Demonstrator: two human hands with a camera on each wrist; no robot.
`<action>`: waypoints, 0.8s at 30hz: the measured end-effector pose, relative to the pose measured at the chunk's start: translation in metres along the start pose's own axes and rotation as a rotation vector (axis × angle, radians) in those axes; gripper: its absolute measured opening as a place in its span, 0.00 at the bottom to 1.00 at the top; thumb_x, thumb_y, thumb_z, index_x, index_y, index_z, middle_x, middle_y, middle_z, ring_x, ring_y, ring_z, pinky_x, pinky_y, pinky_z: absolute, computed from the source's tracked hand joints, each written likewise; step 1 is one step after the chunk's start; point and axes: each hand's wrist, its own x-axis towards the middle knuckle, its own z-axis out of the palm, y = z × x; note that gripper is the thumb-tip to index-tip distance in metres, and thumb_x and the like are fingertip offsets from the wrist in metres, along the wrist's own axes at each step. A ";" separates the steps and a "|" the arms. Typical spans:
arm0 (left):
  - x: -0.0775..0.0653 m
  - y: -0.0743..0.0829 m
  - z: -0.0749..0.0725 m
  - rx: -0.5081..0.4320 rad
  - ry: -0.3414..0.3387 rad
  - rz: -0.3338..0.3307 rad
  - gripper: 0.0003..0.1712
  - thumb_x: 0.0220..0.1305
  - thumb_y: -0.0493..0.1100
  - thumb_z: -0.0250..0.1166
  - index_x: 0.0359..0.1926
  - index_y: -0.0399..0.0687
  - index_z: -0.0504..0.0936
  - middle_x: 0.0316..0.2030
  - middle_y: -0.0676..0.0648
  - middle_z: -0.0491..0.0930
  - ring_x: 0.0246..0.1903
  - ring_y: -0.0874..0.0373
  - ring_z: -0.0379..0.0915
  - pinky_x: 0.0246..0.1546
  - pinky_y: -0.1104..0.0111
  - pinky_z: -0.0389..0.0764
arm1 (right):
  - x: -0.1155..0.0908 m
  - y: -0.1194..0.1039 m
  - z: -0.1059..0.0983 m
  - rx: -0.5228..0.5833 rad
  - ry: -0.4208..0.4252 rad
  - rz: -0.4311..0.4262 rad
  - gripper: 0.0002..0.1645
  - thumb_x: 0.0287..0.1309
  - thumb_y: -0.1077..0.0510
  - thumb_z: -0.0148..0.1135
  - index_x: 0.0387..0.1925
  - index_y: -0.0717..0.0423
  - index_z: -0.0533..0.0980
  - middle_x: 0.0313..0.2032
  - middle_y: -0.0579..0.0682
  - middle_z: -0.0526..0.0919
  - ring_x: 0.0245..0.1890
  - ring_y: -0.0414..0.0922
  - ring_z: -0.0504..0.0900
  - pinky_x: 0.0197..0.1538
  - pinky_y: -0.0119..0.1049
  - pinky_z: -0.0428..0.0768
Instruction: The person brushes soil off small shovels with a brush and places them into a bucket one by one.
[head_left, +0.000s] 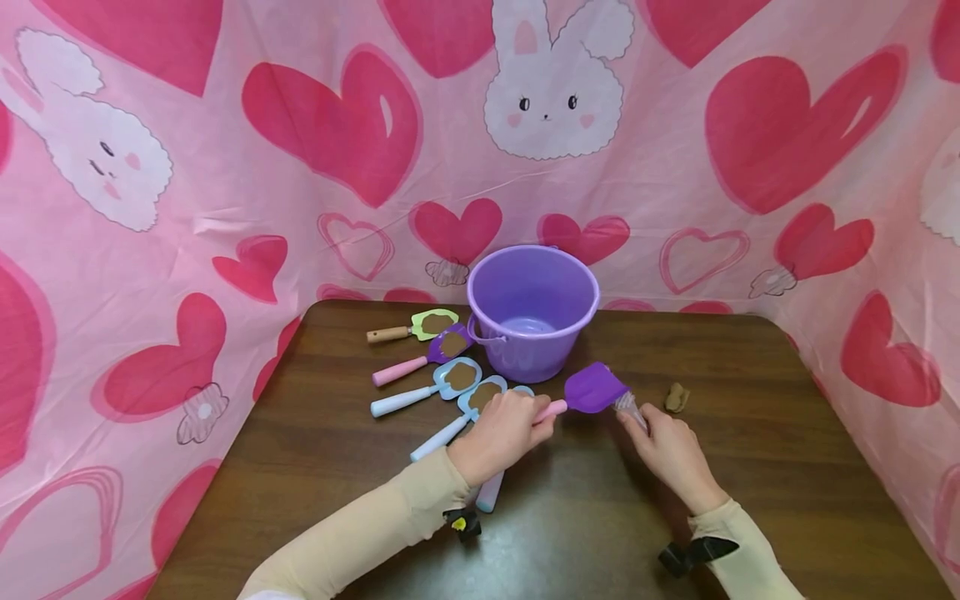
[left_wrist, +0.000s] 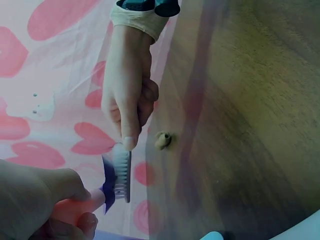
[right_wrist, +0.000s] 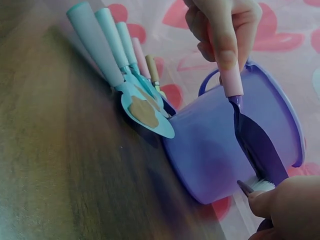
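My left hand (head_left: 501, 435) grips the pink handle of a toy shovel with a purple blade (head_left: 595, 388), raised above the table. In my right hand (head_left: 672, 457) is a small brush (left_wrist: 121, 172), pinched near one end. Its white bristles meet the edge of the purple blade, as the left wrist view shows. No brown stuff is visible on the side of this blade that faces the head camera. A crumpled brown lump (head_left: 677, 397), clay-like, lies on the table just beyond my right hand.
A purple bucket (head_left: 532, 354) stands at the back of the brown table (head_left: 600, 533). Left of it lie several toy shovels, among them a green one (head_left: 420, 321) and a light blue one (head_left: 444, 385), with brown patches on their blades. A heart-patterned pink cloth (head_left: 442, 150) hangs behind.
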 end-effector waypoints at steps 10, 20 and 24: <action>0.000 -0.002 -0.001 0.022 0.030 0.003 0.17 0.66 0.42 0.70 0.23 0.50 0.73 0.17 0.56 0.62 0.17 0.60 0.64 0.20 0.69 0.68 | 0.001 0.000 0.001 -0.020 -0.030 0.030 0.21 0.71 0.53 0.63 0.24 0.55 0.67 0.17 0.46 0.63 0.18 0.47 0.65 0.25 0.42 0.65; 0.007 0.001 0.005 0.026 0.054 0.004 0.18 0.67 0.42 0.70 0.23 0.50 0.72 0.16 0.55 0.63 0.17 0.57 0.70 0.19 0.67 0.69 | -0.003 -0.010 0.008 0.026 -0.095 -0.048 0.20 0.70 0.51 0.66 0.26 0.52 0.67 0.18 0.42 0.62 0.17 0.40 0.63 0.22 0.35 0.60; 0.006 0.001 0.006 0.030 0.032 0.000 0.17 0.67 0.42 0.71 0.23 0.50 0.74 0.17 0.55 0.63 0.18 0.56 0.70 0.19 0.67 0.69 | -0.003 -0.010 0.006 0.018 -0.067 -0.035 0.20 0.70 0.51 0.66 0.26 0.52 0.68 0.18 0.41 0.62 0.17 0.39 0.63 0.22 0.35 0.60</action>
